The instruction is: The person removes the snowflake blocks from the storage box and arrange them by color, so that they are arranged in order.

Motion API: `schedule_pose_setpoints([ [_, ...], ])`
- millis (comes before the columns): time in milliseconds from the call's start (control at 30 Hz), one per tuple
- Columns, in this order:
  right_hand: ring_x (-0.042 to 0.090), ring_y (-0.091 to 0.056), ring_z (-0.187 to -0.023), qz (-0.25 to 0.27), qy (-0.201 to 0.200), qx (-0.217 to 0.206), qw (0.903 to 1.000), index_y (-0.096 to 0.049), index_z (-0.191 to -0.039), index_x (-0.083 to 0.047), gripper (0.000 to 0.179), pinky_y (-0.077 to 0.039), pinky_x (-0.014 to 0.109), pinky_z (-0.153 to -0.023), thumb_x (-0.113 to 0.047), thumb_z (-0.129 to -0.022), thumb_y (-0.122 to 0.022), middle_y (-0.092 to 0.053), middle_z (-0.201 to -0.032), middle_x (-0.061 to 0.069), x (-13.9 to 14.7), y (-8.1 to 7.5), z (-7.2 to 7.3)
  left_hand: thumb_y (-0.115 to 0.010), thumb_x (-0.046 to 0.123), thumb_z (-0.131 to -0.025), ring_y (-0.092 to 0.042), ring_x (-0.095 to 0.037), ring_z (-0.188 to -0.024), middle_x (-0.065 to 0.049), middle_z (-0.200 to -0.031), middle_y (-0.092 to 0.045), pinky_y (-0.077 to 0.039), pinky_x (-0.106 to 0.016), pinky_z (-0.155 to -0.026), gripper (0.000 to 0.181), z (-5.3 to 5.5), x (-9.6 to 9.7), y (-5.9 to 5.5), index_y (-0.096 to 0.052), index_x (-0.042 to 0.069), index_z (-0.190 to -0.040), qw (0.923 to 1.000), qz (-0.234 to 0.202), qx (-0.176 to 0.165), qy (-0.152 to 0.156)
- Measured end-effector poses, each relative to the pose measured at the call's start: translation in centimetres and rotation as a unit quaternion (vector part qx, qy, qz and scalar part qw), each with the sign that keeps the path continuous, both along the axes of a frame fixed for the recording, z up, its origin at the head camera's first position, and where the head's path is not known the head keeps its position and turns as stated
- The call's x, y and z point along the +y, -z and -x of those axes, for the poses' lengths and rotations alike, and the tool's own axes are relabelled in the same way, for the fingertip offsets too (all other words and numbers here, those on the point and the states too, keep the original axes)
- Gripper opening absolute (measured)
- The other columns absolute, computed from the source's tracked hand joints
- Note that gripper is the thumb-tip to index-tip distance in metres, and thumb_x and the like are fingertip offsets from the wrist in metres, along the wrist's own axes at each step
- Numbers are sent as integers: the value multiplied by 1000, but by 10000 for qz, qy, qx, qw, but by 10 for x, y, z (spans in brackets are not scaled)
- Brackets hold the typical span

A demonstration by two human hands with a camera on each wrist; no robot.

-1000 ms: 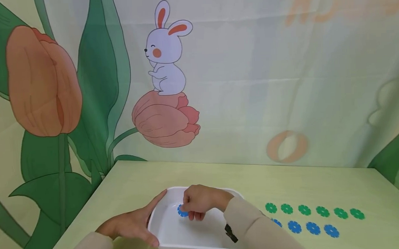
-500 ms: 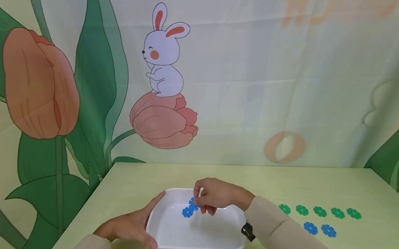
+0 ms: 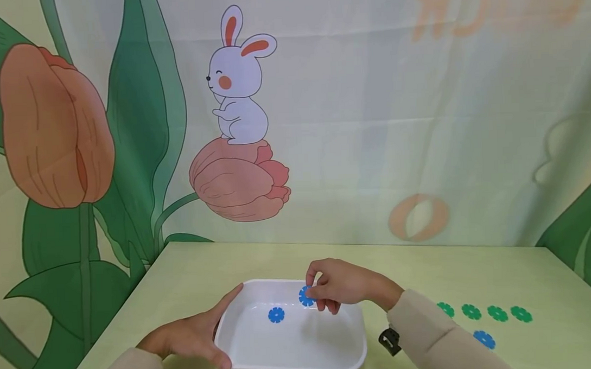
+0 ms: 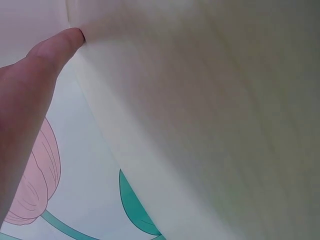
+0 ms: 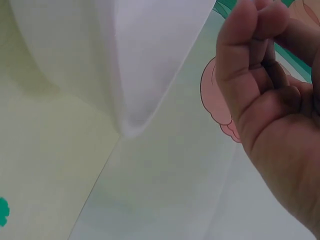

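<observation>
In the head view my left hand (image 3: 195, 334) grips the left side of a white plastic tub (image 3: 296, 350), its thumb at the near corner and a finger along the far one. The left wrist view has one digit (image 4: 55, 47) pressed to the tub's pale wall (image 4: 165, 110). My right hand (image 3: 348, 283) is over the tub's far right part, pinching a blue flower-shaped disc (image 3: 306, 296) between thumb and forefinger. Another blue flower disc (image 3: 276, 315) lies on the tub floor. In the right wrist view the right hand (image 5: 272, 85) has its fingertips together; the disc is hidden there.
Right of the tub, several green flower discs (image 3: 497, 314) lie in a row on the pale table (image 3: 220, 263). A blue disc (image 3: 484, 339) lies nearer, and the right sleeve (image 3: 437, 331) covers part of that area. A printed curtain (image 3: 342, 123) hangs behind the table.
The right hand has moved right and slightly up from the disc on the tub floor, carrying the pinched blue disc. Its sleeve now hides more discs. The left hand keeps its hold.
</observation>
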State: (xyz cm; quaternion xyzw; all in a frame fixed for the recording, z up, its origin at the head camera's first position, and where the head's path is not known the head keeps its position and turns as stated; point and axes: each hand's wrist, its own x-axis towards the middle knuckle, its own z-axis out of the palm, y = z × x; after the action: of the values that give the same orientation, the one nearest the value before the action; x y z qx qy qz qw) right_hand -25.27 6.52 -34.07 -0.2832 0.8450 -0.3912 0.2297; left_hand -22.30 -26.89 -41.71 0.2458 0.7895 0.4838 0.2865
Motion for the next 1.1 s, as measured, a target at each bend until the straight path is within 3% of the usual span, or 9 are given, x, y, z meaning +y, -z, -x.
schedule_pose_setpoints([
  [533,16,-54,-54,25,270,60,9996,-54,-105,-4,15,-54,34,-60,-14,-99,-63,-63,-71,6,49,-4,-5,-86,35,-79,-48,-29,-119,-17,-156,-20,-49,-48,-98,131,0,2,-1,18,22,-158,9996,234,110,-68],
  [900,17,-55,-54,181,417,-141,9989,-54,-107,-2,16,-50,28,-55,-16,-101,-60,-65,-74,11,77,1,-8,-86,35,-78,-47,-28,-119,-17,-158,-17,-48,-50,-100,132,0,3,-3,17,23,-158,9988,431,79,-217],
  [1100,18,-55,-55,250,507,-158,9983,-54,-107,-2,18,-54,31,-56,-17,-101,-61,-64,-73,11,91,3,-10,-88,36,-76,-48,-29,-118,-18,-157,-18,-48,-48,-99,133,0,2,-2,16,21,-158,9990,392,78,-197],
])
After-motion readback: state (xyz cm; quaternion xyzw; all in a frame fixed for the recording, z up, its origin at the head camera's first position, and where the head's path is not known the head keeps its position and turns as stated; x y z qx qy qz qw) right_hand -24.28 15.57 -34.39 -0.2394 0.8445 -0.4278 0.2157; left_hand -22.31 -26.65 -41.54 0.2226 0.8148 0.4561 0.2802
